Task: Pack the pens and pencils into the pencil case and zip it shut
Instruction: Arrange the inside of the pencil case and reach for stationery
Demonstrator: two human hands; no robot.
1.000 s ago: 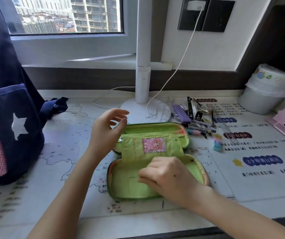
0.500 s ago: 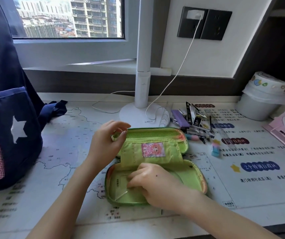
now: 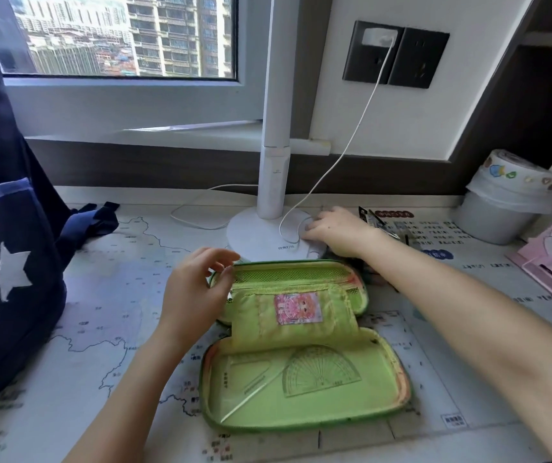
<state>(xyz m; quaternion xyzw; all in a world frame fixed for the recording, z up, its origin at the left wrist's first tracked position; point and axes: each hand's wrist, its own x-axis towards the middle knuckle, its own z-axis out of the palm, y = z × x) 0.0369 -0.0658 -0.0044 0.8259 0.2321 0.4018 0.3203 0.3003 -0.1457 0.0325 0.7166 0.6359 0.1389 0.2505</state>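
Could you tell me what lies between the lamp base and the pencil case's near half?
In the head view: the case's mesh-lined far half and its green flap, which bears a pink sticker.

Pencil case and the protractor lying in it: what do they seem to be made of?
The pencil case looks like a stiff shell lined with matte green fabric: stitched seams, a mesh pocket in the lid. The protractor seems clear, smooth hard plastic: the lining shows through it, with printed degree marks.
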